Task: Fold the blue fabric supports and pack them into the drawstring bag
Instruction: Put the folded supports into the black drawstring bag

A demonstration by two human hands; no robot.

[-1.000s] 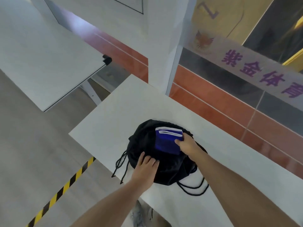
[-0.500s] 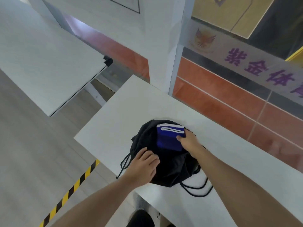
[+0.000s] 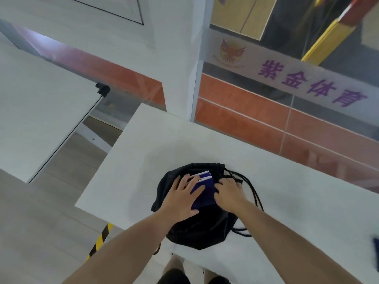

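Left hand (image 3: 182, 198) has moved onto folded blue supports (image 3: 205, 190) atop soft black bag (image 3: 203, 228).

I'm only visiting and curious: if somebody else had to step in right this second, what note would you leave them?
Left hand: flat on the folded blue supports, fingers spread, pressing down.
Right hand: at the supports' right edge, fingers curled against them and the bag's opening.
Black drawstring bag: lying on the white table, near its front edge, cords trailing to the right.
Done: the supports are folded into a stack with white edges showing and sit at the bag's mouth.
Left: push them fully inside, then probably pull the cords shut. A blue thing at the far right edge may be another piece; it is too cut off to tell.
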